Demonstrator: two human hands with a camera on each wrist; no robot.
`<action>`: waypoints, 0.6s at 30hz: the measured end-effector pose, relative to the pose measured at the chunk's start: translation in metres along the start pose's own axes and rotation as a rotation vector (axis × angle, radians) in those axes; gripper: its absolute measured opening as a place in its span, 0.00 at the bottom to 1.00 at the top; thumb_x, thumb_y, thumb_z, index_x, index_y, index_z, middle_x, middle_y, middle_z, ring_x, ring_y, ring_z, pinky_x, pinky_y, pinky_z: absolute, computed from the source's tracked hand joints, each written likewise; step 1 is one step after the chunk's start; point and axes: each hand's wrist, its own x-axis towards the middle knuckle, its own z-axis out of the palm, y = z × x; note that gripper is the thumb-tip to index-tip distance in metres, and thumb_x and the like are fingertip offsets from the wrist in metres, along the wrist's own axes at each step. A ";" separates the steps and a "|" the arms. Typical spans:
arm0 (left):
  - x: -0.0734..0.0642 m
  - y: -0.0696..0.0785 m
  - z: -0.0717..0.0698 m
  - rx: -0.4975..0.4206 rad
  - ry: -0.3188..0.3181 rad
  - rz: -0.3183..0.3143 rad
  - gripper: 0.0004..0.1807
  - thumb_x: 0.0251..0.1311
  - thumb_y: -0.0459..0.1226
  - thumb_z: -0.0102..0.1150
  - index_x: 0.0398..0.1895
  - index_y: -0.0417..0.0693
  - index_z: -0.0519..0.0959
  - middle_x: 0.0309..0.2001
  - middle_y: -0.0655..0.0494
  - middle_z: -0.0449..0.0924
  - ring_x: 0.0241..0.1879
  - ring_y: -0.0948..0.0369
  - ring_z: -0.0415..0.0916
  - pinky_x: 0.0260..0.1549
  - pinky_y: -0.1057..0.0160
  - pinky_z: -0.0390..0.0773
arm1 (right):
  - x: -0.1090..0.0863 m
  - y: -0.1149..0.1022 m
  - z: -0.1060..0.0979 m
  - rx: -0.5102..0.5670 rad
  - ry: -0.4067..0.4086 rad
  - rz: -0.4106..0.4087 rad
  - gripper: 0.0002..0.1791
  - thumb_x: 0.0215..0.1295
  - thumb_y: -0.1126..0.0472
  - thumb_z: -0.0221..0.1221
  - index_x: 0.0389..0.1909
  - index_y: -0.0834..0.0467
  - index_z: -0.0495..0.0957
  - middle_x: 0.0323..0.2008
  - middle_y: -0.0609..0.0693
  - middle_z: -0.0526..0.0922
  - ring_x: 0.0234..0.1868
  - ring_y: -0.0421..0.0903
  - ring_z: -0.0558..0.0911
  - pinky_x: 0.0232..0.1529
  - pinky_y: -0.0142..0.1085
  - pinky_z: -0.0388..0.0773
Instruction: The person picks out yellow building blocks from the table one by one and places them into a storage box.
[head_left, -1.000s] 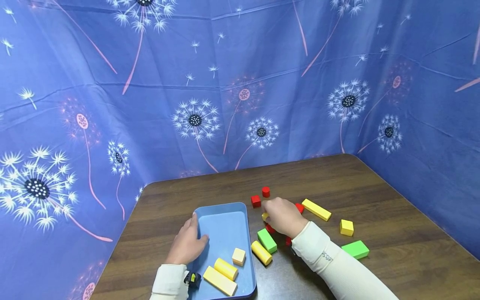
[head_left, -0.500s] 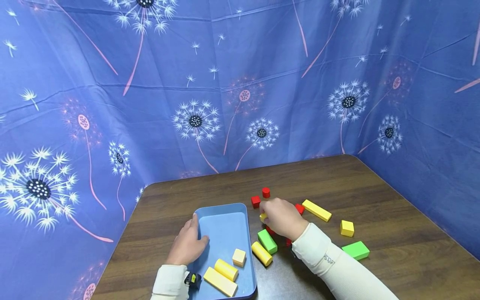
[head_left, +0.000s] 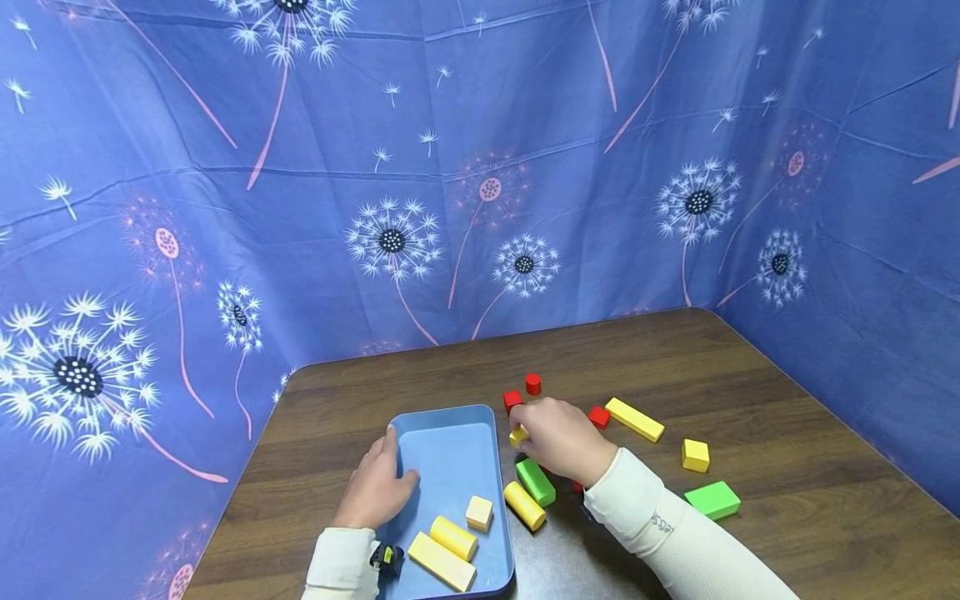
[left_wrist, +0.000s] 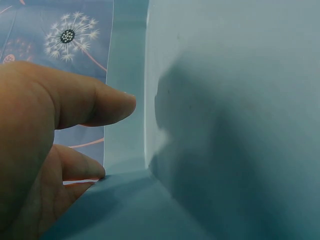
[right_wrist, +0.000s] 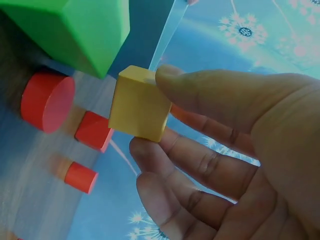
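Observation:
My right hand [head_left: 564, 437] pinches a yellow cube [right_wrist: 139, 107] between thumb and fingers, to the right of the blue tray [head_left: 442, 454]. In the right wrist view the cube shows whole at the fingertips, its far side hidden. Beyond it lie a red cube [right_wrist: 95, 131] and two red cylinders, with a green block [right_wrist: 92, 30] close above. My left hand [head_left: 375, 485] rests at the tray's left wall, fingers along the rim and thumb reaching over the inside. Inside the tray are a yellow cylinder [head_left: 453, 538], a pale yellow bar [head_left: 442, 562] and a pale cube [head_left: 479, 513].
Right of the tray lie a yellow cylinder [head_left: 525, 506] and a green block [head_left: 536, 482]. Farther right are a yellow bar [head_left: 634, 419], a yellow cube [head_left: 695, 455] and another green block [head_left: 712, 499]. A dandelion-print cloth [head_left: 480, 167] hangs behind the table.
My right hand has shifted slightly left toward the tray with the yellow cube, uncovering more of a red piece on its right. The left hand and tray have stayed put.

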 end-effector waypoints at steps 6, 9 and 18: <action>0.001 0.000 0.000 0.006 0.005 0.001 0.48 0.66 0.42 0.63 0.82 0.34 0.50 0.78 0.34 0.60 0.74 0.37 0.64 0.68 0.32 0.68 | -0.001 -0.004 -0.002 0.003 0.009 -0.031 0.14 0.53 0.60 0.78 0.40 0.51 0.87 0.34 0.43 0.89 0.30 0.39 0.83 0.33 0.34 0.84; 0.001 0.000 0.001 0.010 0.006 0.009 0.48 0.66 0.42 0.63 0.82 0.34 0.50 0.77 0.34 0.60 0.74 0.37 0.64 0.68 0.32 0.68 | -0.003 -0.006 -0.003 0.013 0.019 -0.052 0.14 0.53 0.59 0.78 0.40 0.51 0.87 0.35 0.43 0.89 0.30 0.39 0.84 0.33 0.34 0.84; 0.001 0.000 0.002 0.013 0.010 0.004 0.48 0.66 0.43 0.64 0.82 0.34 0.50 0.77 0.34 0.61 0.73 0.36 0.65 0.67 0.32 0.69 | -0.003 -0.012 -0.001 0.045 0.023 -0.111 0.14 0.54 0.58 0.78 0.41 0.52 0.87 0.36 0.43 0.90 0.30 0.37 0.83 0.32 0.31 0.83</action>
